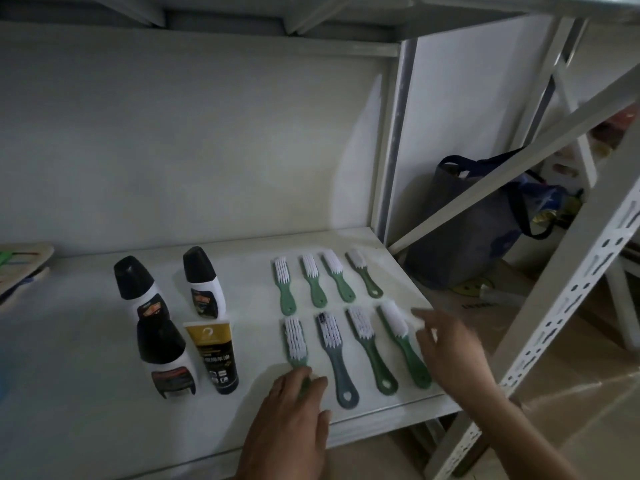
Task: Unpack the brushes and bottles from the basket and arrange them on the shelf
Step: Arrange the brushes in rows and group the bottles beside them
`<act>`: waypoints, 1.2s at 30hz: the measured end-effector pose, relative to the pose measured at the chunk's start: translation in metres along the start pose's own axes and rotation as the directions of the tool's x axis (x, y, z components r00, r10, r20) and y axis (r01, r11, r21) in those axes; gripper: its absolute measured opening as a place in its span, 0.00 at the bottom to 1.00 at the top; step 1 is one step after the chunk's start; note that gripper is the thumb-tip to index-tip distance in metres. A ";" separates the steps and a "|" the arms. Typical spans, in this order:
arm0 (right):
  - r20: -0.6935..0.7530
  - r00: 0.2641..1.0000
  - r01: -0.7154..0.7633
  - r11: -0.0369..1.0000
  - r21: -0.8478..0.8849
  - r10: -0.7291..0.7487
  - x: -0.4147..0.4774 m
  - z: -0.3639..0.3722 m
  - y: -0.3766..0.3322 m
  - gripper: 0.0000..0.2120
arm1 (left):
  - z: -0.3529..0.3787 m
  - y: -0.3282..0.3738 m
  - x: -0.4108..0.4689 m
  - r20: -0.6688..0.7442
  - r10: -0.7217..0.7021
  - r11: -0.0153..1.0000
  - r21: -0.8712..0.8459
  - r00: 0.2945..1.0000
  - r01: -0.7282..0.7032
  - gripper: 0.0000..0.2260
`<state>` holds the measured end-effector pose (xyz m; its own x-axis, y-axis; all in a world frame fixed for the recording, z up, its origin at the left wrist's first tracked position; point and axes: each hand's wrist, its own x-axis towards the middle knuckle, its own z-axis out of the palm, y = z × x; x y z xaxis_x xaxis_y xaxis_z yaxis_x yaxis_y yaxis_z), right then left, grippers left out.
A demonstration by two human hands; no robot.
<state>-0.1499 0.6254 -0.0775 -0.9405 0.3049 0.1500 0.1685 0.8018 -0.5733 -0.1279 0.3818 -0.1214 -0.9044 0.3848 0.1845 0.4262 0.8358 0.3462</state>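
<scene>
Several green-handled brushes with white bristles lie in two rows on the white shelf (86,358). My left hand (289,407) rests on the handle of the front-left brush (295,337), fingers curled over it. My right hand (446,344) hovers at the shelf's right edge beside the front-right brush (403,344), fingers spread and blurred. A grey-handled brush (337,358) lies between them. Three white bottles with black caps (138,289) (204,284) (166,358) and a black-and-gold tube (216,355) stand to the left. No basket shows.
A dark bag (471,230) sits on the floor right of the shelf unit. Perforated white uprights (568,313) and a diagonal brace (519,161) cross the right side. A flat wooden item (20,268) lies at the shelf's far left.
</scene>
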 end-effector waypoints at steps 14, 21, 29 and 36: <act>-0.060 0.981 0.191 0.970 0.151 -0.183 -0.100 -0.020 -0.013 0.15 | -0.090 -0.038 -0.062 0.073 -0.280 0.927 -0.239 0.957 0.289 0.05; 0.292 0.919 0.243 0.964 0.108 -0.264 -0.074 0.024 -0.093 0.10 | -0.114 -0.135 -0.077 -0.074 -0.662 0.707 -0.391 0.746 0.589 0.16; 0.407 0.879 0.120 0.942 0.314 -0.248 -0.037 0.133 -0.169 0.30 | -0.078 -0.170 -0.035 0.110 -0.542 0.621 -0.615 0.833 0.486 0.34; 0.369 0.894 0.123 0.932 0.341 -0.253 -0.045 0.142 -0.173 0.15 | -0.071 -0.150 -0.021 0.051 -0.449 0.581 -0.742 0.892 0.335 0.25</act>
<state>-0.1789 0.4006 -0.0994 -0.9926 -0.1201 -0.0183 -0.0592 0.6092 -0.7908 -0.1719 0.2203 -0.1116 -0.9992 -0.0115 -0.0380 -0.0397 0.3235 0.9454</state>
